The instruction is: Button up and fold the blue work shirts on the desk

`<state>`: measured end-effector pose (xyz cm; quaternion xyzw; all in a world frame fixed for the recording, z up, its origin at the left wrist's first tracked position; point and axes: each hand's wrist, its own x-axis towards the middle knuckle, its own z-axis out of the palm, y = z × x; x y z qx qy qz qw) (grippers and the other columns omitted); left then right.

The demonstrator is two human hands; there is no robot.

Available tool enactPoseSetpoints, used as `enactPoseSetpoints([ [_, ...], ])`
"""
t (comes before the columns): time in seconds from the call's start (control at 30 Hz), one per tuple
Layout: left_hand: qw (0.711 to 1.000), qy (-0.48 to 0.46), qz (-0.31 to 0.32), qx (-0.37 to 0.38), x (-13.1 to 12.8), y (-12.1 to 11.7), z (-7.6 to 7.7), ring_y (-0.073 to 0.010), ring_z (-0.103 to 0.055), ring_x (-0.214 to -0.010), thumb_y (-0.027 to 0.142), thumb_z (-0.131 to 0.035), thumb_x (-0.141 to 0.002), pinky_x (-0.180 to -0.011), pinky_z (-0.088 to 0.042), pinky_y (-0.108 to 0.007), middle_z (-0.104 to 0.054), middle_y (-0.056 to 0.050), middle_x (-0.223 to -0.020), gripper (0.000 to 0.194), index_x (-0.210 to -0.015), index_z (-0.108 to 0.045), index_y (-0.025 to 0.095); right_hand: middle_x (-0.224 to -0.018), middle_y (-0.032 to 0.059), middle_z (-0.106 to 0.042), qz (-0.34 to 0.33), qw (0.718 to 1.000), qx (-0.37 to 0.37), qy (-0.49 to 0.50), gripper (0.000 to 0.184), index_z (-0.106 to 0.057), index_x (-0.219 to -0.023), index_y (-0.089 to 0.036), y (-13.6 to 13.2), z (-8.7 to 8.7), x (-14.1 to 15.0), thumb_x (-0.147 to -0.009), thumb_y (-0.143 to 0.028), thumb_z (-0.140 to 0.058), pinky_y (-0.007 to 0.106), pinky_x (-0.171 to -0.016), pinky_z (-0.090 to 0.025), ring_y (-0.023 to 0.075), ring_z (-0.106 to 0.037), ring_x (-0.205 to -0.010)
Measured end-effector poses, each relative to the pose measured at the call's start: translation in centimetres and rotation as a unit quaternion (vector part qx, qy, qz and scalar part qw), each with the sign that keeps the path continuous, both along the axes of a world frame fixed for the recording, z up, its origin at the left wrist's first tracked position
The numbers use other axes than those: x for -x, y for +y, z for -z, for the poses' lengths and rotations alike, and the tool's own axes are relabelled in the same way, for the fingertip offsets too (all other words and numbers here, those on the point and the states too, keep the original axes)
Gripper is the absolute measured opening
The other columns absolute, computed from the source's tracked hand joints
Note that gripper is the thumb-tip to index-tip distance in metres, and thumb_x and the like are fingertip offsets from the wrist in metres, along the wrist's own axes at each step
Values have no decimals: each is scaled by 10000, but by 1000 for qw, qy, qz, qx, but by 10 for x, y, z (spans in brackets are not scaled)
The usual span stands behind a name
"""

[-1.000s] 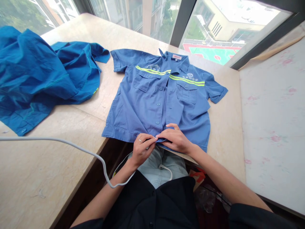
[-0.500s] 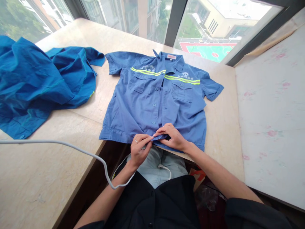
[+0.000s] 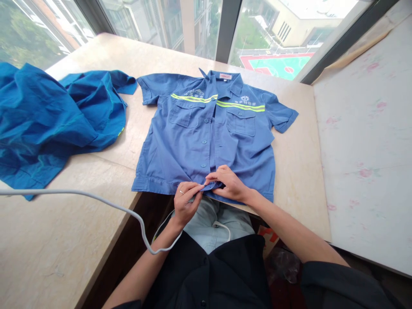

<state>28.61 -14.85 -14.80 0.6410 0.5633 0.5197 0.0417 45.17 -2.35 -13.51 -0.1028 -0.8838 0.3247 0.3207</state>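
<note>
A blue short-sleeved work shirt [image 3: 180,141] lies front side up on the stone ledge, collar towards the window, with yellow-green stripes across the chest. Its front placket is parted, and several buttons show down the left strip. At the bottom hem, near the ledge's edge, my left hand [image 3: 187,201], wearing a ring, pinches the hem at the placket. Close beside it, my right hand [image 3: 230,184] grips the other side of the placket's lower end, thumb under the cloth. The fingertips of both hands nearly meet, and they hide the lowest button area.
A crumpled brighter blue garment [image 3: 64,124] lies on the ledge [image 3: 93,180] at left. A grey-white cable [image 3: 106,200] runs across the left side to my left forearm. Windows [image 3: 267,38] stand behind, and a flower-patterned white panel [image 3: 363,150] is on the right.
The whole view has shifted slightly, so the shirt appears a little further left. Both hands stay at the hem with nearly the same pinch.
</note>
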Motion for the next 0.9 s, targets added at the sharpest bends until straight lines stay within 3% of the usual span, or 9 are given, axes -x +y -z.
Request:
enactPoseSetpoints([
  [0.33, 1000, -11, 22, -10, 2, 0, 0, -159, -606, -863, 29, -659, -832, -787, -507, -336, -679, -41, -927, 275, -1047, -678, 199, -928, 17, -753, 9, 998, -51, 22, 399, -513, -1202, -189, -2, -1, 0, -828, -81, -600, 342, -852, -396, 158, -646, -776],
  [0.67, 999, 9, 36, 4, 5, 0, -2, -169, -620, -877, 91, -683, -841, -804, -516, -349, -693, -52, -946, 239, -1057, -687, 193, -988, 20, -758, -25, 998, 53, -31, 569, -477, -1321, -192, 4, 5, -1, -771, -81, -567, 374, -921, -384, 197, -645, -946],
  [0.9, 999, 5, 26, 23, 6, 0, -5, -160, -624, -851, 132, -680, -864, -786, -519, -334, -696, -43, -896, 124, -975, -702, 183, -987, 22, -762, -31, 992, 109, -63, 573, -476, -1338, -171, 6, 5, -1, -778, -88, -569, 374, -958, -361, 194, -629, -1003],
])
